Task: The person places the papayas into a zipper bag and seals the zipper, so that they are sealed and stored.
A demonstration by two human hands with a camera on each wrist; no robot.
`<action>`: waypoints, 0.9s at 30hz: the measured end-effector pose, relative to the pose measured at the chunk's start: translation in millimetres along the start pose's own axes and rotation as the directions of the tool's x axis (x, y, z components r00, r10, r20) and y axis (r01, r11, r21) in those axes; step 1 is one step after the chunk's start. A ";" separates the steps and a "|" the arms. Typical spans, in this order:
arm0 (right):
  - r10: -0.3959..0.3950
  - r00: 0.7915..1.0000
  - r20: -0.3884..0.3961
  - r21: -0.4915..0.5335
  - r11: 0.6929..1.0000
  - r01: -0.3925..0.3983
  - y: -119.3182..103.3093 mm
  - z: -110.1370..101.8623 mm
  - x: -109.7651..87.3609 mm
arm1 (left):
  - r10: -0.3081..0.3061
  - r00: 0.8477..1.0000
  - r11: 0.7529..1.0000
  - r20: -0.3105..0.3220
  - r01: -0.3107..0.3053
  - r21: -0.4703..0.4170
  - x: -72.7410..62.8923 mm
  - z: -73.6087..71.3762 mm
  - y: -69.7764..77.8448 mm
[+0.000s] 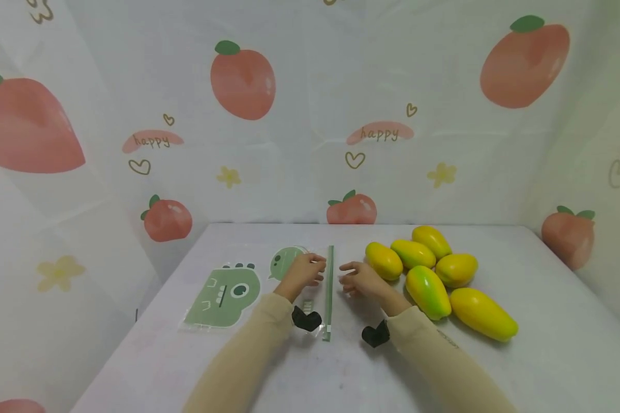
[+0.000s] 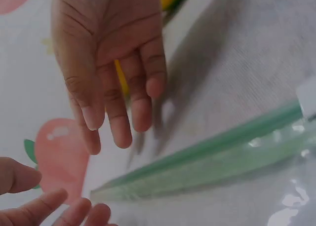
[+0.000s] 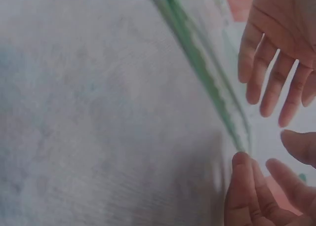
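A clear plastic zip bag with a green cartoon monster print (image 1: 222, 298) lies flat on the table, its green zip strip (image 1: 329, 292) along the right side. Over the bag, beside the strip, hovers my left hand (image 1: 306, 272), fingers loosely bent and holding nothing. My right hand (image 1: 364, 281) is just right of the strip, also holding nothing, its fingers pointing toward the left hand. In the left wrist view, the right palm (image 2: 118, 33) faces the camera with fingers relaxed. Several yellow mangoes (image 1: 427, 292), some tinged green, lie close to the right hand.
The white table (image 1: 341, 378) runs back to a white cloth backdrop (image 1: 310, 115) printed with peaches and "happy". One mango (image 1: 483, 314) lies nearest the front right. Black straps with a dark piece (image 1: 306, 319) sit at the wrists.
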State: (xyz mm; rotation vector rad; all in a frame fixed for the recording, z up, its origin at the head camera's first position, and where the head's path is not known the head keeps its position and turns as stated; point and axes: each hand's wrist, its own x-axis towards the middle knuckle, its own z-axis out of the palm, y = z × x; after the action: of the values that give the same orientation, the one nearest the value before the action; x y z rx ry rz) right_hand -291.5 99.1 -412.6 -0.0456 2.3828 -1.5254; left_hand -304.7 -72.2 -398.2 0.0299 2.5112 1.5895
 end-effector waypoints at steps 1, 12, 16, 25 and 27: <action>0.005 1.000 0.004 -0.004 1.000 -0.005 0.7 1.7 1.9 | -0.009 1.000 1.000 0.004 0.009 -0.007 2.0 0.5 -1.9; -0.008 1.000 0.000 -0.182 0.983 0.008 -2.4 10.2 7.7 | -0.121 0.992 0.991 0.021 0.122 -0.055 14.4 6.2 -15.6; 0.004 1.000 0.018 -0.255 0.967 0.001 -4.4 9.9 9.6 | -0.118 0.992 0.990 0.045 0.121 -0.074 16.6 5.6 -18.8; 0.019 0.998 0.052 -0.337 0.942 -0.001 -4.5 10.8 13.6 | -0.105 0.992 0.993 0.068 0.107 -0.040 17.2 3.6 -23.2; 0.020 0.998 0.051 -0.347 0.938 -0.001 -4.5 11.5 13.9 | -0.098 0.994 0.995 0.048 0.098 -0.003 16.1 4.3 -23.2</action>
State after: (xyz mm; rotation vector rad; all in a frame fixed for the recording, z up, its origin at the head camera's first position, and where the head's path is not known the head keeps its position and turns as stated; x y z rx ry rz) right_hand -302.1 84.3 -416.3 -0.1497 2.5726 -1.0658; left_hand -318.3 -76.6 -422.9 -0.0550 2.4327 1.5396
